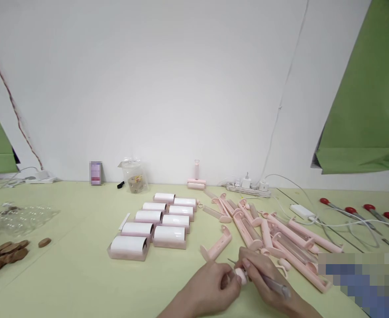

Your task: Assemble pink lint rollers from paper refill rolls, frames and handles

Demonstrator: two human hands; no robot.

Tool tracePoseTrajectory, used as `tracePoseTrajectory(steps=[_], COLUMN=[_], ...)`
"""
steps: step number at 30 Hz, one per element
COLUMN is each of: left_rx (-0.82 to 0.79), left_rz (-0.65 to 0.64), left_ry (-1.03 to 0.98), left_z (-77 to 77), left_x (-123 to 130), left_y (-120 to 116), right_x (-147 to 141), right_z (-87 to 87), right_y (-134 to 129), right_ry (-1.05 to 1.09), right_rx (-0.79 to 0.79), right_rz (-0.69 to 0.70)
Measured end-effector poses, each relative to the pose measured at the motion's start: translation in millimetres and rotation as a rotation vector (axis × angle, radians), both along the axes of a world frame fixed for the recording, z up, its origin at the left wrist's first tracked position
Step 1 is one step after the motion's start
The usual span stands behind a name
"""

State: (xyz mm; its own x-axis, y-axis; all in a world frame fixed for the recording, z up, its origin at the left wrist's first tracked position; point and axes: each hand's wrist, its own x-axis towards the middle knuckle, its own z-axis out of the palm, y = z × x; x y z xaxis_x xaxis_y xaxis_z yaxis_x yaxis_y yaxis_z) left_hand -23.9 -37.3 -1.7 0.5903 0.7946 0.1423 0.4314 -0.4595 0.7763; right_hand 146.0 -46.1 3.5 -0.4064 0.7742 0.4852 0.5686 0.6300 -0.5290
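Pinched between the fingers of my left hand (210, 286) is a small rounded pale pink plastic part (241, 276). My right hand (262, 276) is closed around a slim pen-like tool (275, 286) with a greyish, see-through handle, its thin tip reaching toward that part. The fingers partly hide where tool and part meet. Just beyond my hands lies a pink lint roller frame (217, 245). More pink frames (247, 232) and clear handles are heaped to the right, beside a small pink cap (284, 264). Lint rollers with white paper rolls (169, 235) stand in two rows to the left.
An assembled pink lint roller (197, 180) leans on the wall near a power strip (249, 191). Farther left are a clear bag (135, 176), a phone (95, 173), bubble wrap (28, 217) and brown discs (10, 254). Red-handled tools (351, 211) lie right, among white cables.
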Motion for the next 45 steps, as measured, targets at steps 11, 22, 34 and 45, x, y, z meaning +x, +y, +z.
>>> tracePoseTrajectory(steps=[11, 22, 34, 45], left_rx=[0.445, 0.684, 0.550, 0.457], left_rz=[-0.166, -0.196, 0.151, 0.210], left_ry=[0.267, 0.336, 0.205, 0.239], left_z=[17.3, -12.0, -35.8, -42.9], left_x=[-15.9, 0.6, -0.7, 2.0], left_y=[-2.4, 3.3, 10.7, 9.4], right_x=[14.8, 22.6, 17.4, 21.2], right_z=[7.7, 6.5, 43.7, 71.1], right_y=[-0.8, 27.6, 40.8, 82.1], right_ry=[0.299, -0.153, -0.240, -0.152], right_rx=[-0.123, 0.009, -0.323, -0.352], right_rz=[0.022, -0.364, -0.559, -0.541])
